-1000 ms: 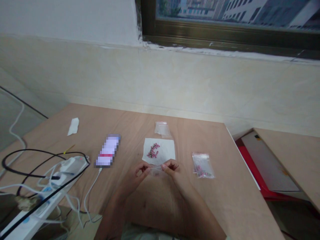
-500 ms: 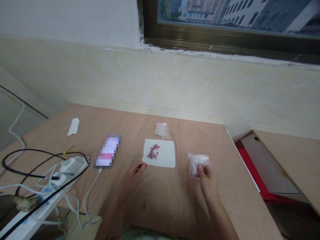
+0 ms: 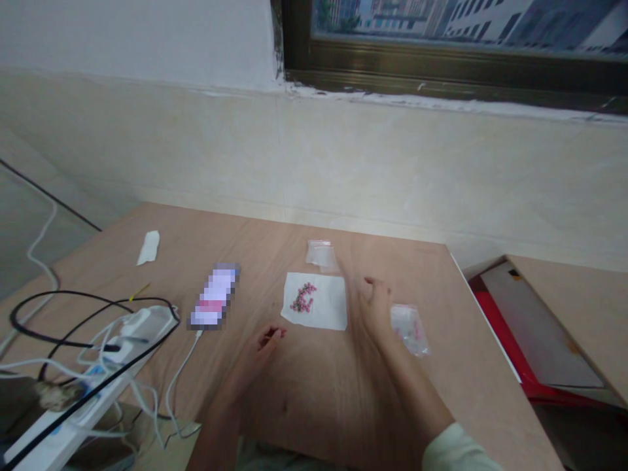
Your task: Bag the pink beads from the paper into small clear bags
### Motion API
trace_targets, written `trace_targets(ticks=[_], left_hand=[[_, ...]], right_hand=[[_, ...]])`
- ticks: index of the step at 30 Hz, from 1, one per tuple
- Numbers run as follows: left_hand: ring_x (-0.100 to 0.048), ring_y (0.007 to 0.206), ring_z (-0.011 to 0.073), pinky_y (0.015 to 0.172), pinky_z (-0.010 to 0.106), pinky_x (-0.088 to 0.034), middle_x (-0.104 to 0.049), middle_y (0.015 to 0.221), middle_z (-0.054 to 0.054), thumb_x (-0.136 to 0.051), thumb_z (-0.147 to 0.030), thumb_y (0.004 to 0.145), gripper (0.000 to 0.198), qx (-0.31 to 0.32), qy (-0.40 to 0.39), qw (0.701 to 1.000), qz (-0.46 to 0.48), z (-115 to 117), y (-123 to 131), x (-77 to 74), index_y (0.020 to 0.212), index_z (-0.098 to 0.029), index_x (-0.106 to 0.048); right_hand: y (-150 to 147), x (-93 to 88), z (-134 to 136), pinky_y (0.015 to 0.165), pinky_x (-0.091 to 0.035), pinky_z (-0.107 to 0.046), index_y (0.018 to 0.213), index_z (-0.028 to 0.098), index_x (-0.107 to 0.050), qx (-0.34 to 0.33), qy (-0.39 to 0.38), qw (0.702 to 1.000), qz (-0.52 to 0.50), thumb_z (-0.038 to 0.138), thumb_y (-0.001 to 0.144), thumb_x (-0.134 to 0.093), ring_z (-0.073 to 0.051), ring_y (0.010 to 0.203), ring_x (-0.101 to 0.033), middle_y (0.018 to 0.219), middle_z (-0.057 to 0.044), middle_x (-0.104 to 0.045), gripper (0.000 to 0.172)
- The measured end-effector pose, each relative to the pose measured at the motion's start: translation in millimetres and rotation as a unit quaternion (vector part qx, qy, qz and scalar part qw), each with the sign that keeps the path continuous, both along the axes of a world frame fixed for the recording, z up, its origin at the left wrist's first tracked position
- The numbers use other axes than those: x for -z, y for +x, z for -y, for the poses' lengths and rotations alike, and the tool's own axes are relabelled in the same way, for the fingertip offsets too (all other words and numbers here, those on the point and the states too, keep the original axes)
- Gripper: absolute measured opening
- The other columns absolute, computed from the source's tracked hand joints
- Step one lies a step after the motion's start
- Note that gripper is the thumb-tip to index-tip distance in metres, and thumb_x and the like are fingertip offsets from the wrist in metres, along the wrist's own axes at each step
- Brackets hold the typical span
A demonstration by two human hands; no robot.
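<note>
Beads point(image 3: 303, 297), pink ones, were what you had out?

Yes, a small curved cluster of them lay on a white paper sheet point(image 3: 314, 301), near the middle of the plywood table point(image 3: 392, 268).

How far along were you with them?

As far as the view showed, some sat on the sheet and some sat in a clear zip bag point(image 3: 409, 330), which showed pink specks through its plastic. That bag lay just beside your right hand point(image 3: 375, 307). A second clear zip bag point(image 3: 322, 255) lay beyond the sheet, and I could not tell whether it held anything.

What were your hands doing?

Your right hand was open, its fingers loosely spread, gripping nothing and not quite touching the bag. Your left hand point(image 3: 260, 350) hovered loosely curled in front of the sheet. Its fingertips came close together, but I could not tell whether they pinched something tiny.

What else lay nearby?

A blurred phone point(image 3: 214, 296) lay left of the sheet, with a white paper scrap point(image 3: 148, 248) beyond it. A thin yellow stick point(image 3: 140, 292) lay near a power strip point(image 3: 147, 324) and its tangled cables.
</note>
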State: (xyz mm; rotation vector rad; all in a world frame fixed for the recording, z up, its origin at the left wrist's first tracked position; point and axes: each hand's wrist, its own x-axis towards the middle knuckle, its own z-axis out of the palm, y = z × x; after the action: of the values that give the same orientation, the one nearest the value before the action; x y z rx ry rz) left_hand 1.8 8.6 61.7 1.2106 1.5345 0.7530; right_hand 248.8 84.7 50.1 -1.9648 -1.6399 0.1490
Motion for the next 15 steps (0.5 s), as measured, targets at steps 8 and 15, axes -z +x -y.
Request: trace_targets(ticks=[8,15], left_hand=[[-0.053,0.070,0.0168,0.064,0.026,-0.040,-0.058,0.072,0.002,-0.048,-0.036,0.070,0.021,0.002,0.005,1.000,0.028,-8,-3,9.4,0.073,-0.017,-0.057],[-0.053,0.071,0.0164,0.065,0.025,-0.040,-0.059,0.072,0.001,-0.047,-0.036,0.071,0.021,0.008,0.008,1.000,0.029,-10,-8,12.5,0.073,-0.018,-0.057]], right_hand=[[-68,14.7,-69,0.085,-0.026,-0.034,0.102,0.011,-0.052,-0.157,-0.061,0.985,0.024,0.009,0.070,-0.042,-0.023,0.101,-0.040,0.108,-0.012,-0.053,0.033],[-55,27.5,-69,0.076,-0.033,-0.032,0.089,0.012,-0.061,-0.127,-0.059,0.990,0.004,0.009,0.074,-0.034,-0.020,0.085,-0.050,0.088,-0.012,-0.061,0.030]])
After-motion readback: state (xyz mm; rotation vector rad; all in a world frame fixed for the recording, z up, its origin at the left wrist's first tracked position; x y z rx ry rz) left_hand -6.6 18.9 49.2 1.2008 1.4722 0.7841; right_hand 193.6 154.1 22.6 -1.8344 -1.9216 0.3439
